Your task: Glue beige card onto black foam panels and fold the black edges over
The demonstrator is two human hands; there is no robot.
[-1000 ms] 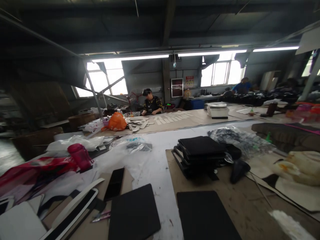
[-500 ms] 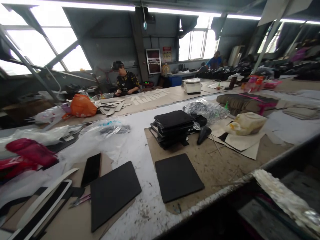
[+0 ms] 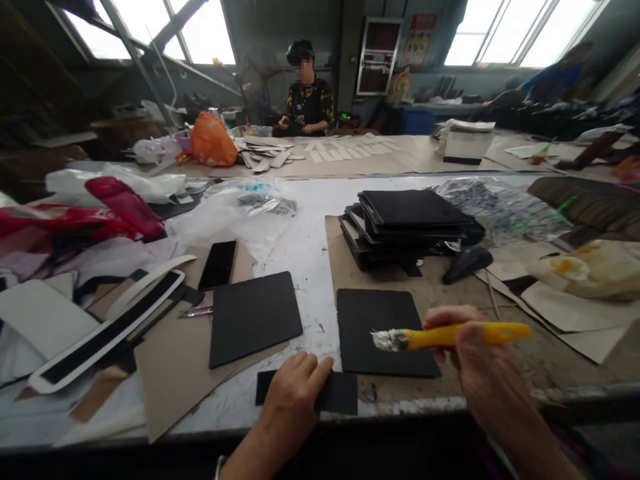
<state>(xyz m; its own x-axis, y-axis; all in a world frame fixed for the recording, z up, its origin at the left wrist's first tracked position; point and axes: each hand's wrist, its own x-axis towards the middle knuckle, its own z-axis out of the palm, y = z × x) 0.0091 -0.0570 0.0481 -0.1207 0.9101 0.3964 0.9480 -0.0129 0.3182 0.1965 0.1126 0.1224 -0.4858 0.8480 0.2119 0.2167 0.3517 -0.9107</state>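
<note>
My right hand (image 3: 463,340) is closed around the yellow handle of a brush (image 3: 435,337), whose bristles are coated in white paste. The brush lies level above a square black panel (image 3: 373,313) on the brown board. My left hand (image 3: 295,390) is over a narrow black strip (image 3: 341,393) near the table's front edge, fingers bent onto it and thumb pointing right. Part of the strip is hidden under that hand. Left of the square panel lies a second black panel (image 3: 255,317), touching neither hand.
Behind the square panel stands a stack of black panels (image 3: 415,210), with a dark pointed piece (image 3: 467,263) beside it. A phone (image 3: 219,265), pink-handled snips (image 3: 197,311) and white-edged strips (image 3: 110,333) lie left. A yellowish plastic container (image 3: 595,270) sits right. Across the table a person (image 3: 307,100) sits.
The view has swung left and down. Both my hands have come into sight, the right with the brush and the left on a black strip that was not visible before.
</note>
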